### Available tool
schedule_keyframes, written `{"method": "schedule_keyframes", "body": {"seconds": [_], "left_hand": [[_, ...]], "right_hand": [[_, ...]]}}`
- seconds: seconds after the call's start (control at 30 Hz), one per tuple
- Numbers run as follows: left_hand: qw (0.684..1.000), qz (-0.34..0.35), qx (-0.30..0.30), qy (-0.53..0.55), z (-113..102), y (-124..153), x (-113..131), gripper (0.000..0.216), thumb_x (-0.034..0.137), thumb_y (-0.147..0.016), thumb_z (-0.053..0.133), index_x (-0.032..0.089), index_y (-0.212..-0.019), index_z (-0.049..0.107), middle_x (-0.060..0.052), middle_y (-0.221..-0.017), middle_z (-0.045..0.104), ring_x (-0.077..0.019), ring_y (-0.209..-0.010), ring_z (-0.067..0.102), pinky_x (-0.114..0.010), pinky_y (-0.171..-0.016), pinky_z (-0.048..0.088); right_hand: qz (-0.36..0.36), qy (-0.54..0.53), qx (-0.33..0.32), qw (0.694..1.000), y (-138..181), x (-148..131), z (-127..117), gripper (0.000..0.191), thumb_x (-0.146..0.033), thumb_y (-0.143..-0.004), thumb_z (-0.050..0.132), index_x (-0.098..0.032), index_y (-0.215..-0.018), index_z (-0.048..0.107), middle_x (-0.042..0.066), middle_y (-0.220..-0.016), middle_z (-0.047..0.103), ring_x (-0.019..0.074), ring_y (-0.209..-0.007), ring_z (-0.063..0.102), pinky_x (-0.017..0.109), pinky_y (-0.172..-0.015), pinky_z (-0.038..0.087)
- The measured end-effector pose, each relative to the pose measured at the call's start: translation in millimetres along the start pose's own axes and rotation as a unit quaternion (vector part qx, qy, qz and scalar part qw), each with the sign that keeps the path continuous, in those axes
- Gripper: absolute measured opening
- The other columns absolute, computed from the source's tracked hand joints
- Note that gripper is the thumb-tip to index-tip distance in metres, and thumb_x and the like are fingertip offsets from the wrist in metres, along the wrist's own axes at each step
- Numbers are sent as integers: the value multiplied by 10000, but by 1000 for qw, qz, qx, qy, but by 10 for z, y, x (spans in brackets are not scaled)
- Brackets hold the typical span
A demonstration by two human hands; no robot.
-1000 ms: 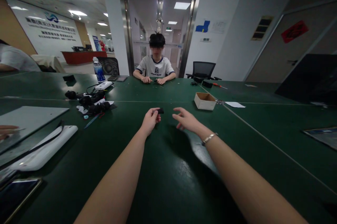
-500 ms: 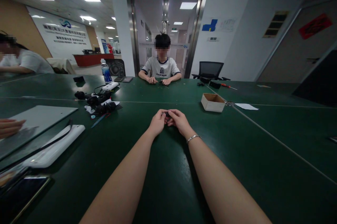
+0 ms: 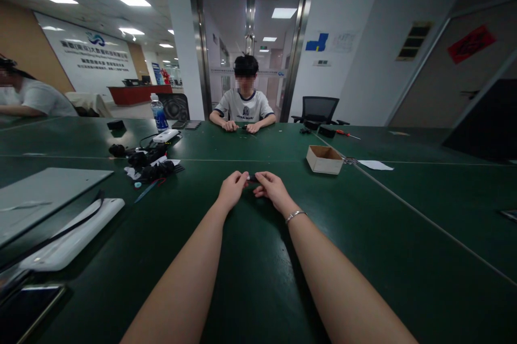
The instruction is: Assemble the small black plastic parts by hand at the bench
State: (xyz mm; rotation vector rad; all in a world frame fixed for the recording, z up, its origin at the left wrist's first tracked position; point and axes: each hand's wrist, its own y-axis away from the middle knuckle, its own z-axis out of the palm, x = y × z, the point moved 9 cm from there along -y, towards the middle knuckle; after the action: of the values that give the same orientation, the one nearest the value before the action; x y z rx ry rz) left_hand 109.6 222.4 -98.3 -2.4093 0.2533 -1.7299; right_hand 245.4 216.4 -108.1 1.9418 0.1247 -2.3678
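Between my two hands, above the green table [image 3: 258,258], is a small black stick-shaped piece [image 3: 252,178] with a shiny end on its left side. My right hand [image 3: 272,189] pinches its right part with thumb and forefinger, the other fingers loosely curled below. At the shiny left end, the fingertips of my left hand [image 3: 232,190] are closed in a pinch. The piece is too small and partly covered by fingers for me to tell its exact kind.
An open wooden box [image 3: 324,163] stands ahead to the right, beside a white paper [image 3: 375,165]. To the left lie black cable bundles [image 3: 149,163], a white power strip [image 3: 76,236] and a phone [image 3: 30,311]. A person [image 3: 244,104] sits opposite, a bottle [image 3: 159,112] to their side.
My hands have drawn slightly apart, the left one moving left, so more of the black piece and its shiny end shows. Another person's hand at the left edge has gone from view.
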Motion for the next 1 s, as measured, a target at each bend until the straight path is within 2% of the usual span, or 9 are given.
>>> {"method": "schedule_keyframes", "body": {"seconds": [0.1,0.23,0.4,0.57,1.0], "left_hand": [[997,-4,7,-73,-49,5,-7,518,594,-846,379,166,-607,550,-17,-587,560,-146,-563,504,-254,-544,343],[997,-15,25,-77,-83,19,-3,591,646,-828,352,168,-531,531,-23,-541,553,-153,-539,499,-266,-560,328],[997,-35,45,-59,-97,-8,-85,624,684,-811,352,165,-536,565,-28,-513,548,-157,-509,498,-270,-543,330],[996,-47,56,-50,-105,-38,-147,627,689,-805,364,162,-542,579,-41,-530,568,-161,-507,506,-270,-534,341],[996,-39,35,-76,-80,30,-32,634,670,-828,327,160,-552,584,-46,-546,572,-168,-532,520,-276,-547,339]], "right_hand": [[1,2,-12,1000,14,-13,28,59,-197,-889,596,-140,-890,580,44,-776,663,96,-485,614,171,-438,536],[-16,-5,-34,999,33,-39,57,110,-235,-859,644,-151,-905,589,44,-784,672,95,-489,612,171,-444,536],[-37,-8,-39,999,39,-63,32,198,-261,-814,693,-157,-970,629,-4,-664,603,86,-479,584,176,-442,538],[-32,-32,-29,999,45,-70,-15,207,-231,-806,691,-174,-996,632,0,-706,601,82,-492,583,190,-463,552],[-22,-23,-43,999,39,-63,19,167,-159,-833,645,-143,-999,635,15,-698,614,86,-504,582,189,-482,554]]}}
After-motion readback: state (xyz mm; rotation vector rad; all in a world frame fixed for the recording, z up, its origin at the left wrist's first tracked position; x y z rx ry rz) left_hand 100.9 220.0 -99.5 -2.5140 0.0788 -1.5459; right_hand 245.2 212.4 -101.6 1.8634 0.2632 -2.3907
